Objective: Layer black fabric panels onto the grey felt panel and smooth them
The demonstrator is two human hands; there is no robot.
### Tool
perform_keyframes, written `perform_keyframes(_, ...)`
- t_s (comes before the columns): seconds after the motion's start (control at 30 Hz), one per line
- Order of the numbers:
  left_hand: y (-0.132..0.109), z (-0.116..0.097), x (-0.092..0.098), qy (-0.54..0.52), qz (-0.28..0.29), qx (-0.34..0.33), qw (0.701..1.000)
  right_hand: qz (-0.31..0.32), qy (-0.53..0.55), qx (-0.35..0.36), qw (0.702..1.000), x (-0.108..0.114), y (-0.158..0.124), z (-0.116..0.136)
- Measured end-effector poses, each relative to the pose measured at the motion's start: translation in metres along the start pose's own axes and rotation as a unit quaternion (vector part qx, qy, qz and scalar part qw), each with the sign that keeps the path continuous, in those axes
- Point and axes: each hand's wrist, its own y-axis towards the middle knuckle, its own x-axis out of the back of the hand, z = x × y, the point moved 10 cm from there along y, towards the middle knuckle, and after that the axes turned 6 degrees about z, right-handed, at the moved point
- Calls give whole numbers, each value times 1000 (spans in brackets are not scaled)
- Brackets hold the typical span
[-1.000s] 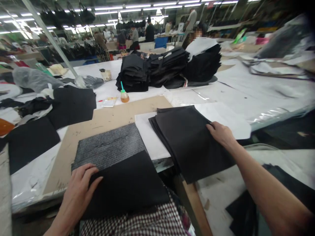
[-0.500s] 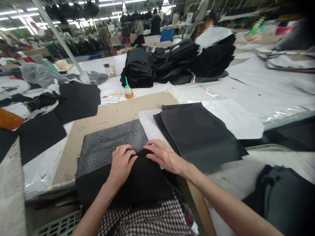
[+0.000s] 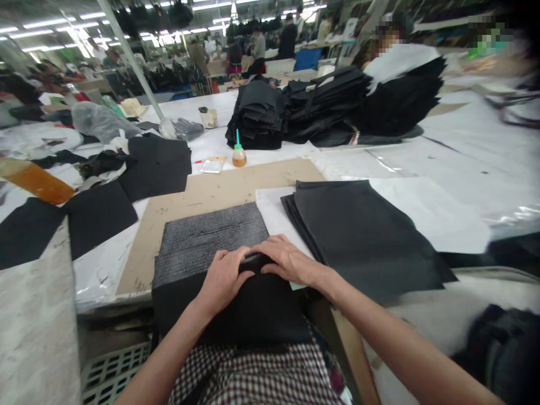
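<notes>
A black fabric piece (image 3: 253, 315) drapes from the table's front edge over my lap. Its upper side shows as grey ribbed material (image 3: 211, 236), lying flat on the board. My left hand (image 3: 223, 277) grips the fold where black meets grey, thumb on the near side and fingers over the top. Close to its right, my right hand (image 3: 287, 260) holds the same fold in a like pinch. Between the two thumbs the black edge bulges up slightly. The fingertips behind the fold are partly hidden.
A tan board (image 3: 244, 175) lies under the work. To the right is a stack of dark sheets (image 3: 358, 230). Further back stand a small glue bottle (image 3: 239, 156) and heaped black bundles (image 3: 257, 115). An orange bottle (image 3: 37, 180) lies at left, near black pieces (image 3: 101, 216).
The view has swung left, so the surroundings sit further right. My hands have drawn closer together, and the black fold between them now stands up a little.
</notes>
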Motion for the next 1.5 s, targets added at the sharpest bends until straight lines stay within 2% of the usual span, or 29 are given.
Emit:
perform_keyframes(0.1, -20, 20, 13, 7, 1, 19, 1000, 22, 7, -16, 1000, -6, 3, -10)
perform_keyframes(0.23, -78, 62, 40, 61, -14, 24, 998, 20, 44, -39, 998, -11, 2, -20)
perform_keyframes(0.37, -147, 126, 73, 134, -21, 111, 985, 4, 61, -43, 997, -13, -2, -23)
perform_keyframes(0.43, -169, 148, 87, 177, -23, 163, 970, -7, 67, -41, 997, -14, -3, -26)
perform_keyframes(0.47, -173, 152, 95, 198, -34, 182, 963, -10, 69, -36, 997, -14, -3, -26)
perform_keyframes(0.53, -167, 142, 107, 213, -71, 192, 955, -12, 73, -23, 997, -16, -3, -27)
perform_keyframes(0.6, -140, 113, 106, 172, -104, 161, 966, -17, 81, -15, 996, -16, -3, -28)
perform_keyframes(0.63, -121, 96, 100, 129, -105, 136, 977, -20, 87, -13, 996, -16, -3, -28)
perform_keyframes(0.67, -100, 77, 91, 86, -101, 110, 985, -25, 94, -14, 995, -15, -3, -29)
perform_keyframes(0.77, -38, 25, 48, 8, -25, 30, 999, -36, 108, -20, 993, -12, -4, -30)
perform_keyframes(0.83, -11, 7, 21, -10, 7, -4, 1000, -44, 103, -27, 993, -9, -6, -32)
perform_keyframes(0.9, 4, 4, 3, -14, 15, -8, 1000, -53, 98, -44, 993, -4, -9, -36)
perform_keyframes(0.97, 8, 11, -5, -15, 6, 3, 1000, -58, 108, -66, 990, 1, -13, -43)
perform_keyframes(1.07, 7, 19, -6, -22, -11, 19, 1000, -62, 148, -78, 984, 8, -19, -52)
perform_keyframes(1.2, 7, 22, -4, -28, -23, 33, 999, -75, 160, -53, 983, 13, -19, -55)
perform_keyframes(1.5, 10, 13, -7, 28, -24, -17, 999, -90, 134, -23, 987, 5, -19, -59)
